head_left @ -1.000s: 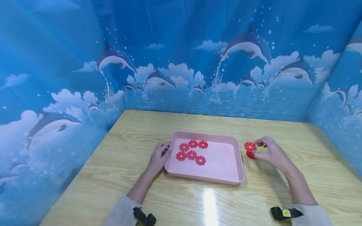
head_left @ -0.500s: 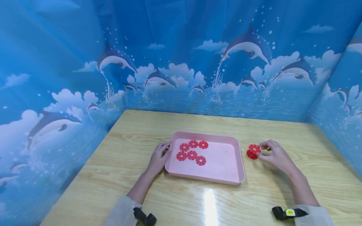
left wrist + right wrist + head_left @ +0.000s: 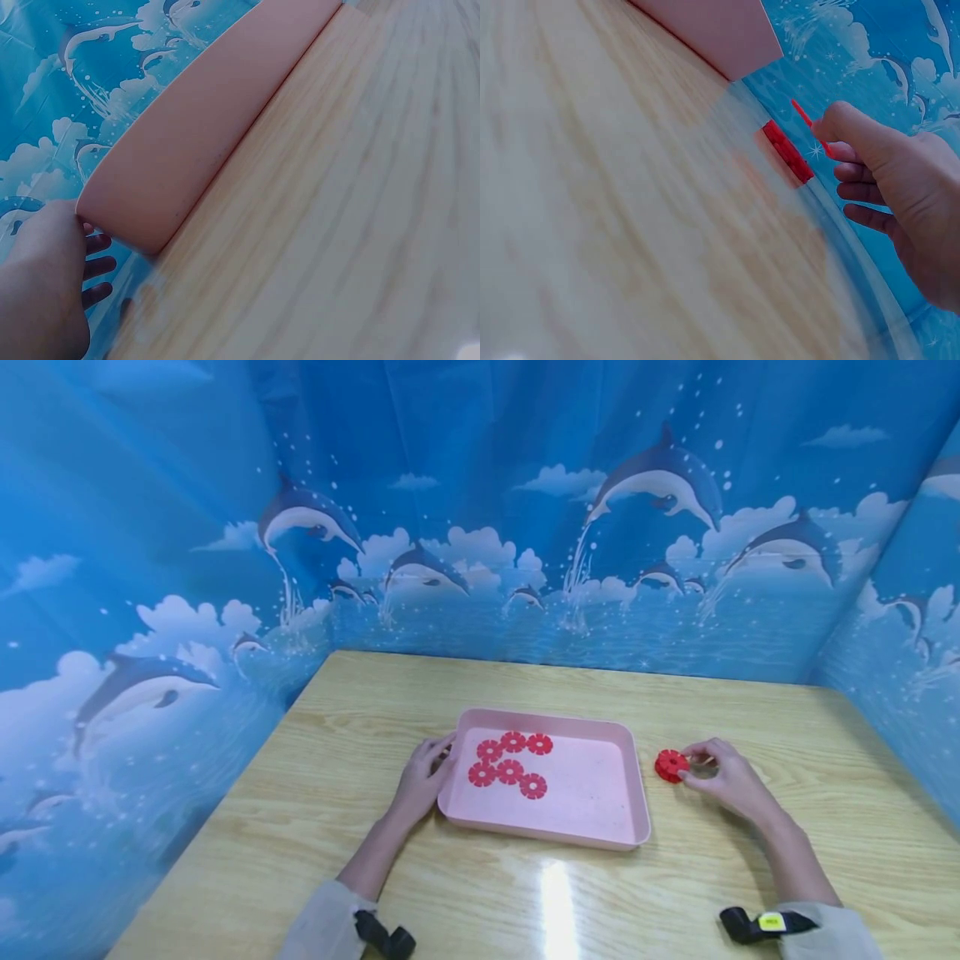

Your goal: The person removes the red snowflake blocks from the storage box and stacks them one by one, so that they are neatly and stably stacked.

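A pink tray (image 3: 540,837) lies on the table with several red notched discs (image 3: 510,772) inside, toward its left half. At the tray's left wall (image 3: 187,142), my left hand (image 3: 418,783) rests against the edge with relaxed fingers. To the right of the tray, my right hand (image 3: 727,777) pinches one red notched disc (image 3: 810,126) between thumb and fingers. In the right wrist view that disc is tilted, just above and apart from a small stack of red discs (image 3: 786,152) on the table. From the head view, the held disc covers most of the stack.
The wooden table (image 3: 375,710) reaches back to a blue dolphin-print curtain (image 3: 480,510), which also hangs along both sides. Black wrist cameras (image 3: 757,925) are strapped over the sleeves.
My right hand first shifts right and slightly down, then lowers its disc until it lines up over the stack. My left hand and the tray stay put.
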A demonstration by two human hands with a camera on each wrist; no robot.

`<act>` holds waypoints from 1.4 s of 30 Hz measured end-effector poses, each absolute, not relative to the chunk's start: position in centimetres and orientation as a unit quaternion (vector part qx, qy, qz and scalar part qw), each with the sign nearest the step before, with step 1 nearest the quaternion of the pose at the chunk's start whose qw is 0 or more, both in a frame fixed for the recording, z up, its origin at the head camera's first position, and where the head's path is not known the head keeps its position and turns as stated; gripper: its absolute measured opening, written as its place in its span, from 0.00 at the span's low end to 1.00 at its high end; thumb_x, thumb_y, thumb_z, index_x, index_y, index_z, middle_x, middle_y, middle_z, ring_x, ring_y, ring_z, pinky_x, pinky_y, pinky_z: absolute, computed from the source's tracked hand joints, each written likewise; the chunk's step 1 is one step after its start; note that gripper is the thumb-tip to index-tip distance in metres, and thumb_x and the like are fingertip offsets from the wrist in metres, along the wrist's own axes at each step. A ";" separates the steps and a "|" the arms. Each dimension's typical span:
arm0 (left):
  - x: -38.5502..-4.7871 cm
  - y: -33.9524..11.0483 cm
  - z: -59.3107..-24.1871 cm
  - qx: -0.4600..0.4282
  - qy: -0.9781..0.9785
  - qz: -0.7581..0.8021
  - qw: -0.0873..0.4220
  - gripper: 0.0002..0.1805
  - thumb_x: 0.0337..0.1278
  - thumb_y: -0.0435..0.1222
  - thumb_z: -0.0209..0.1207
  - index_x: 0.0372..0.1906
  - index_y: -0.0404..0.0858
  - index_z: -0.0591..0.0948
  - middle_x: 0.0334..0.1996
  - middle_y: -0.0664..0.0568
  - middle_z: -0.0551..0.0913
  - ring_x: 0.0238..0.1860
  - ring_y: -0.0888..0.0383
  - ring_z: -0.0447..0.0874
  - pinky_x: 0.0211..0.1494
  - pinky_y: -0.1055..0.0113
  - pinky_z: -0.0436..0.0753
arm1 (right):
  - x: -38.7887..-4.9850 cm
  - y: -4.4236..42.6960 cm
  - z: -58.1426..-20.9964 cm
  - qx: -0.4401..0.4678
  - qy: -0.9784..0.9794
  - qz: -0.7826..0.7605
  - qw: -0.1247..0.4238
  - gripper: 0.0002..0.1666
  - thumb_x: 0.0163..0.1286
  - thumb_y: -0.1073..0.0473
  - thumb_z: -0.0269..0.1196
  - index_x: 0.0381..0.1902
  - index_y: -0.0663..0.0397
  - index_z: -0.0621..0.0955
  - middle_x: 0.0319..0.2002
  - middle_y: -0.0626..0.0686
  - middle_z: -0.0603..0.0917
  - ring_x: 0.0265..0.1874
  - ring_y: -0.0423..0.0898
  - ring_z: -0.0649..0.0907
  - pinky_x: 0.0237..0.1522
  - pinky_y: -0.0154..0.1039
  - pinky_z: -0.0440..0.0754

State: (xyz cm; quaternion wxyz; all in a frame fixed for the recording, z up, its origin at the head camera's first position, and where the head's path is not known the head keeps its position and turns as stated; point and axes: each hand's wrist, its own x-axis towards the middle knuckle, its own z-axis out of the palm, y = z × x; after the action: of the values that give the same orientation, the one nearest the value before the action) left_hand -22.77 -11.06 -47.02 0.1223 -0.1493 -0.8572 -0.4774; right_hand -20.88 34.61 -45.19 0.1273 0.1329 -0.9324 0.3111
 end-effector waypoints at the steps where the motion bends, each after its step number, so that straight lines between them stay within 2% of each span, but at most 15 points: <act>1: -22.8 -11.1 -47.0 -0.150 -0.857 -0.477 0.123 0.21 0.61 0.34 0.55 0.59 0.36 0.73 0.46 0.46 0.75 0.43 0.51 0.76 0.49 0.58 0.75 | -20.9 34.6 -45.3 0.132 -0.932 0.312 0.128 0.20 0.49 0.67 0.68 0.41 0.66 0.78 0.35 0.55 0.76 0.36 0.51 0.74 0.36 0.33 0.73; 12: -22.8 -11.1 -47.1 -0.151 -0.858 -0.476 0.124 0.21 0.62 0.35 0.54 0.60 0.36 0.73 0.46 0.46 0.75 0.43 0.52 0.75 0.49 0.57 0.75 | -20.9 34.9 -46.1 0.131 -0.929 0.323 0.127 0.18 0.49 0.68 0.67 0.41 0.67 0.79 0.34 0.53 0.77 0.34 0.42 0.74 0.35 0.24 0.71; 21: -22.9 -11.0 -47.2 -0.153 -0.847 -0.492 0.131 0.20 0.60 0.31 0.55 0.58 0.33 0.74 0.45 0.45 0.75 0.41 0.52 0.76 0.48 0.58 0.76 | -20.8 35.0 -45.9 0.127 -0.929 0.330 0.108 0.19 0.52 0.68 0.66 0.43 0.67 0.78 0.34 0.53 0.76 0.34 0.44 0.74 0.35 0.26 0.72; 42: -22.9 -11.0 -47.2 -0.155 -0.846 -0.494 0.128 0.20 0.62 0.33 0.54 0.58 0.34 0.73 0.45 0.46 0.75 0.40 0.53 0.76 0.47 0.59 0.76 | -20.9 34.9 -46.0 0.137 -0.928 0.328 0.112 0.18 0.53 0.66 0.66 0.43 0.67 0.79 0.33 0.52 0.77 0.33 0.42 0.75 0.35 0.26 0.71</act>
State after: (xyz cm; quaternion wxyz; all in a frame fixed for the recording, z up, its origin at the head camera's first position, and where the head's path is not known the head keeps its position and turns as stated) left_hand -22.90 -11.04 -47.21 0.1284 -0.1546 -0.8460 -0.4938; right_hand -20.86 34.92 -46.03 0.1118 0.1370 -0.9278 0.3284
